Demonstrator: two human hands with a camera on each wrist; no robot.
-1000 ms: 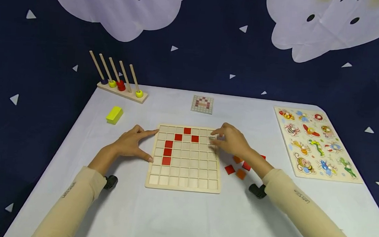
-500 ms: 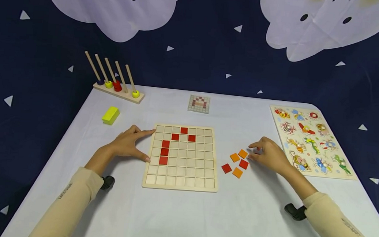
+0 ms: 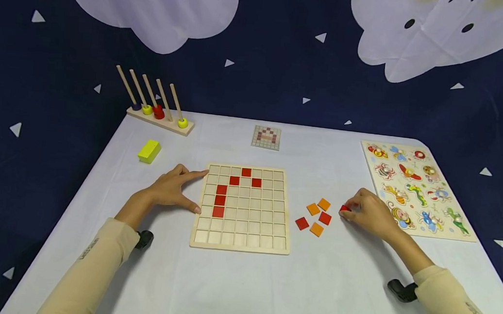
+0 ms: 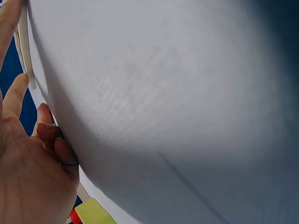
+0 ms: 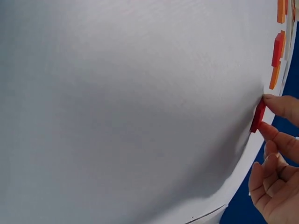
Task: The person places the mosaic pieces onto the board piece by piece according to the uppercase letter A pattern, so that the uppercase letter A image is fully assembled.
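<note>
"Where's the red tile [image 3: 344, 208]?"

"In the right hand [image 3: 369, 211], pinched narrowly between thumb and fingertip. I can't tell whether it is clear of the table [image 3: 242, 287]."

"What is nearest that pinch?"

"Near it on the left lie three orange tiles [image 3: 312, 209] and two loose red tiles [image 3: 302, 223], all well apart from the fingers. On its other side, close behind the knuckles, is an insect puzzle [image 3: 447, 235]."

"And farther left of the grip?"

"Past the loose pieces, the wooden grid board [image 3: 254, 215], with six red squares [image 3: 219, 200] in its cells. The left hand [image 3: 168, 188] is at its far side from the pinch, thumb and forefinger spread wide, tips at the board's edge."

"Farther out?"

"Beyond the board, a small pattern card [image 3: 266, 137]. Beyond the left hand, a yellow block [image 3: 149, 151], then a five-peg stand [image 3: 162, 122] with coloured beads."
</note>
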